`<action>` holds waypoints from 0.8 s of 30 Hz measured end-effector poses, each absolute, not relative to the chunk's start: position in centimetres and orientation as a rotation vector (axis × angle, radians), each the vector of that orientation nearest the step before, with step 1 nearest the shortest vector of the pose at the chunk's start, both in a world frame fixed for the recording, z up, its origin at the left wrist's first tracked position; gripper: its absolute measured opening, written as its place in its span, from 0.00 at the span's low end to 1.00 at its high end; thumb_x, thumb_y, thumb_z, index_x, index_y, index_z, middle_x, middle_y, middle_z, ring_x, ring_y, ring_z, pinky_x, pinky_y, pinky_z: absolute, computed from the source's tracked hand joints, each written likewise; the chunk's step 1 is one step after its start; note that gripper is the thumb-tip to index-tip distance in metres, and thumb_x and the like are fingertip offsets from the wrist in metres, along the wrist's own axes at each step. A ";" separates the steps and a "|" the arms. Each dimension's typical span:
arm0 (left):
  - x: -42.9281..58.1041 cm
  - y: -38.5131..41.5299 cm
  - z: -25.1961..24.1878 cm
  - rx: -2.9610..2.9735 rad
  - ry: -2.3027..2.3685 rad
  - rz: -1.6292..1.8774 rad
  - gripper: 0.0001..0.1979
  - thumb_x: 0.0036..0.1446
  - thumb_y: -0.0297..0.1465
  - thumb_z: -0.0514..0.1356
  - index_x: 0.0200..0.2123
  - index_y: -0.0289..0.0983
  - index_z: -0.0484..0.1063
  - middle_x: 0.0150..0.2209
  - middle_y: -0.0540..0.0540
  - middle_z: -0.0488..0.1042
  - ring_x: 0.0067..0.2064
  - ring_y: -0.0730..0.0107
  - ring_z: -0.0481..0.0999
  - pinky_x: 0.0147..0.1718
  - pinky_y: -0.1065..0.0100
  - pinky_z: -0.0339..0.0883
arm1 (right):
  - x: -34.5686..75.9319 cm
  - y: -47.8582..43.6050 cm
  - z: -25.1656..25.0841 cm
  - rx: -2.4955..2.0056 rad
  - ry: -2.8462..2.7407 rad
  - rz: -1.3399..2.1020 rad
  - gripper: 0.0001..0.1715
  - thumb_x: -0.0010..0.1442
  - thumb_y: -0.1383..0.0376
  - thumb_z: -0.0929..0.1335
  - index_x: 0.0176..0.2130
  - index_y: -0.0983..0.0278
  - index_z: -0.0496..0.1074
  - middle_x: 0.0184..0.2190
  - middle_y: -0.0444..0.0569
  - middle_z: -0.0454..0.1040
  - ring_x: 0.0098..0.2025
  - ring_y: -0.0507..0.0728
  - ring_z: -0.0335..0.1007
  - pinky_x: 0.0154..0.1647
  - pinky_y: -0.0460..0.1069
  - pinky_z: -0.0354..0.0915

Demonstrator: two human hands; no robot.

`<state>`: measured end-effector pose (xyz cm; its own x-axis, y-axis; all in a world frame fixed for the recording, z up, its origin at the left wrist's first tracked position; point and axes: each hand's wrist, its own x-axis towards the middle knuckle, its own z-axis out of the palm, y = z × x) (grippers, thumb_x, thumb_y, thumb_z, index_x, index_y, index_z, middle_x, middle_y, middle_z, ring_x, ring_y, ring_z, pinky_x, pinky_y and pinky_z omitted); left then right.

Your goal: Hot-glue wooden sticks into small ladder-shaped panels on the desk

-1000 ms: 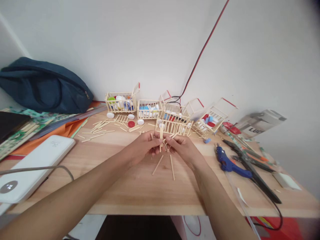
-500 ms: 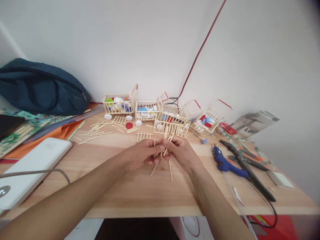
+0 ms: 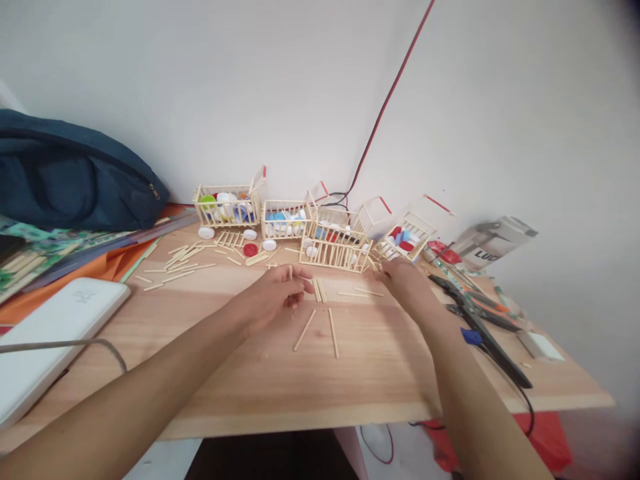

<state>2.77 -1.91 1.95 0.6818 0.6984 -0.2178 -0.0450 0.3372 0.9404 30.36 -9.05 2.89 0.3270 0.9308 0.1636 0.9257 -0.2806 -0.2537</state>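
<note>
My left hand (image 3: 277, 293) hovers over the middle of the table, fingers loosely bent and apart, beside a short row of thin wooden sticks (image 3: 319, 291). A small ladder-like stick piece lies mostly hidden behind it. My right hand (image 3: 403, 279) reaches to the back right, beside a small stick cart (image 3: 407, 237) filled with bottle caps; its fingertips are blurred and partly hidden. Two longer sticks (image 3: 333, 333) lie apart nearer to me. A slatted stick panel (image 3: 337, 256) leans before the middle carts.
More stick carts (image 3: 227, 207) with caps line the wall. Loose sticks (image 3: 183, 260) and a red cap (image 3: 251, 250) lie at left-centre. A white power bank (image 3: 70, 333) and blue bag (image 3: 75, 177) are left. Black-handled pliers (image 3: 493, 340) and a partly covered blue glue gun (image 3: 471, 337) are right.
My hands have moved apart, and the sticks held between them now lie on the table. My right hand has gone right and back, its forearm covering most of the glue gun.
</note>
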 end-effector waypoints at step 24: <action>3.1 -3.1 0.9 1.033 0.530 0.332 0.08 0.53 0.26 0.58 0.37 0.35 0.62 0.28 0.49 0.72 0.26 0.77 0.72 0.30 0.71 0.63 | 28.3 -11.1 0.0 -2.097 -2.030 0.040 0.05 0.58 0.62 0.65 0.34 0.61 0.70 0.34 0.50 0.72 0.38 0.58 0.69 0.38 0.51 0.63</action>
<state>3.14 -3.14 0.87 0.8272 0.4991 -0.2581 -0.0154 0.4793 0.8775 28.29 -11.12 0.00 0.0443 0.9900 0.1340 0.9839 -0.0199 -0.1778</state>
